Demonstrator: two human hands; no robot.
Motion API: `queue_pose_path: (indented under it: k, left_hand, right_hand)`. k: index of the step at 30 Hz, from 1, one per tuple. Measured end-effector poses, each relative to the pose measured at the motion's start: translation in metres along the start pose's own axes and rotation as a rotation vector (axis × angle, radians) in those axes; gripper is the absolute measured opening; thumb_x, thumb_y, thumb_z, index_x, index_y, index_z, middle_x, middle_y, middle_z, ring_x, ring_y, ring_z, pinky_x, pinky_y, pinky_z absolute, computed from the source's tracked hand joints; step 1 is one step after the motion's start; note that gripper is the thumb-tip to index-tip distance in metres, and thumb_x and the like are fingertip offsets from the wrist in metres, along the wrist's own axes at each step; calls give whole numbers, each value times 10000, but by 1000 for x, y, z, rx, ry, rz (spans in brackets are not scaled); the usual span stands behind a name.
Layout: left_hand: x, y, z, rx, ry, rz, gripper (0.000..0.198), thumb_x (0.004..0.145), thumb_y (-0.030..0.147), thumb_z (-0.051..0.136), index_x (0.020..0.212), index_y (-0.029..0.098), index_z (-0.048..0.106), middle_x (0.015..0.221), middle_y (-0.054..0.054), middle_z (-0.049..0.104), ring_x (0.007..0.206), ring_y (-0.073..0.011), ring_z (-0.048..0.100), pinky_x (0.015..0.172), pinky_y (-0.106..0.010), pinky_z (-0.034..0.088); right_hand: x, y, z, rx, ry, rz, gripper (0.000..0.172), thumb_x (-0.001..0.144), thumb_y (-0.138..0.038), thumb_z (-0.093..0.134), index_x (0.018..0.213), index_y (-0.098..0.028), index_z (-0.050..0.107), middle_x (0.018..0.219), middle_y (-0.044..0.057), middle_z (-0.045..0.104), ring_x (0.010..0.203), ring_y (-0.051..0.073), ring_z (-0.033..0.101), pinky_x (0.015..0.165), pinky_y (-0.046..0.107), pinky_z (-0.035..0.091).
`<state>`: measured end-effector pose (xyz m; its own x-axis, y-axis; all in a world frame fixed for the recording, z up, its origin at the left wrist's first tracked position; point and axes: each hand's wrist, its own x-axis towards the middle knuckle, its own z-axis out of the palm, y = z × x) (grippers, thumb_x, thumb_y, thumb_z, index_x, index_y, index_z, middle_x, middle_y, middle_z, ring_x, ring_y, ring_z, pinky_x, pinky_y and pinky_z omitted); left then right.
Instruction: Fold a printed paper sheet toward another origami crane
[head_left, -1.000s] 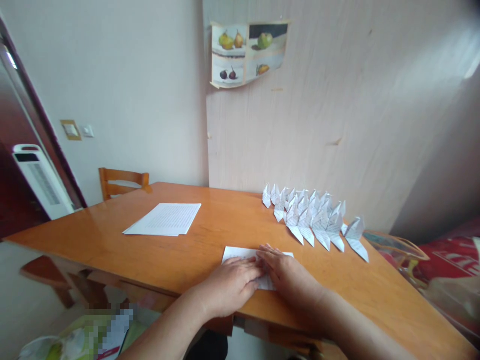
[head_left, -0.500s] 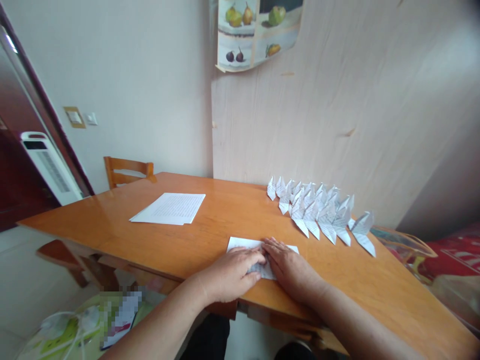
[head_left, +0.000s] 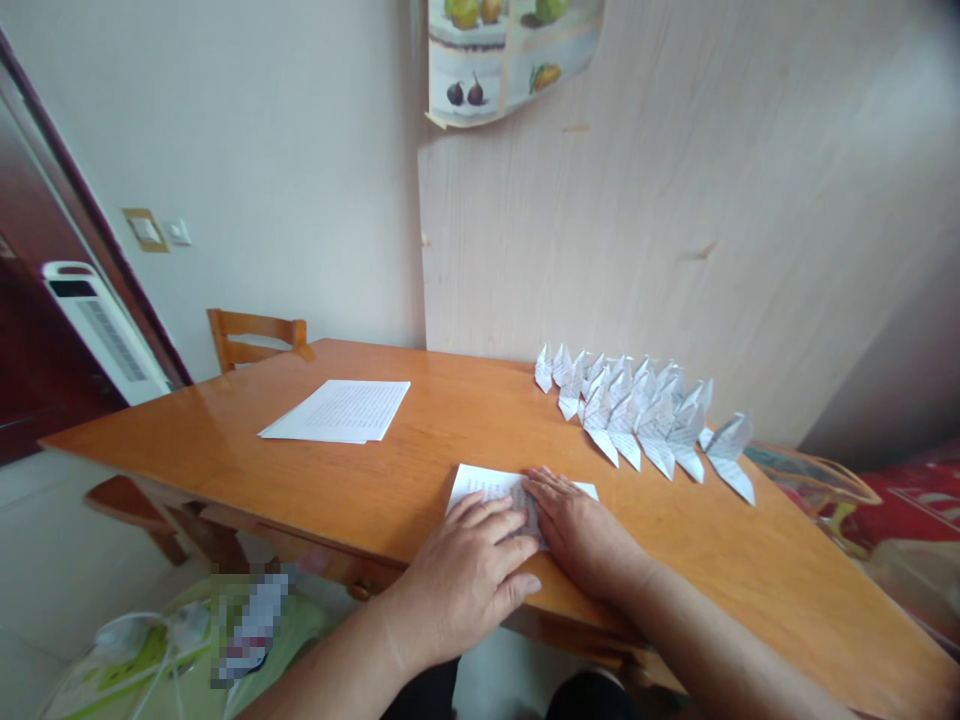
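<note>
A folded white sheet of printed paper (head_left: pixel 482 484) lies near the front edge of the wooden table (head_left: pixel 420 440). My left hand (head_left: pixel 461 572) rests flat on its near part, fingers stretched toward the right. My right hand (head_left: pixel 576 530) presses flat on the sheet's right half, fingers pointing left and meeting the left hand's fingertips. Both hands hide much of the sheet. Behind them, at the right, stand several folded paper cranes (head_left: pixel 637 415) in overlapping rows.
A stack of printed sheets (head_left: pixel 339 411) lies at the table's far left. A wooden chair (head_left: pixel 255 335) stands behind it by the wall. A glass bowl (head_left: pixel 810 480) sits off the right edge. A fan (head_left: pixel 135 640) lies on the floor below left.
My left hand has slid back toward me along the sheet, uncovering more of its left part. The right hand stays pressed on the paper. The view has tilted slightly downward.
</note>
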<state>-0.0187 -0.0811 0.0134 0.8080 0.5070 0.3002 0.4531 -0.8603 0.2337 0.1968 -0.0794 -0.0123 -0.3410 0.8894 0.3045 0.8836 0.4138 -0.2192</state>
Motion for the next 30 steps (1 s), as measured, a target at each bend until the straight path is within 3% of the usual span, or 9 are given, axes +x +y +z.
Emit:
queue_pose_path:
  k: [7,14,17,30]
  left_hand:
    - [-14,4,-1,35,50,-104,453,958,592,476,1336,381,609,1375,-43,576,1366,-301,406,1227,-574,186]
    - [-27,-5,-7,69,15,-111,525,926,655,479,1369,393,581,1560,-41,416,1508,-390,151,1189,-716,51]
    - [-31,-8,-12,75,5,-126,524,927,664,467,1365,402,584,1608,-27,353,1531,-397,58,1181,-726,41]
    - [-45,-20,-20,103,-35,-169,547,930,688,421,1399,433,541,1685,-24,129,1530,-424,-35,1154,-752,-9]
  right_hand:
    - [0,2,1,21,9,8,481,930,-97,408,1384,-77,563,1461,183,509,1378,286,456,1166,499,368]
    - [-1,4,3,2,-8,42,486,955,-131,381,1405,-36,539,1466,203,494,1376,304,456,1159,509,378]
    - [-1,2,1,-18,-15,40,491,958,-134,370,1409,-38,538,1480,188,482,1384,295,446,1170,499,366]
    - [-6,9,7,-39,-3,30,497,953,-173,365,1404,-91,556,1482,133,492,1395,272,429,1165,497,376]
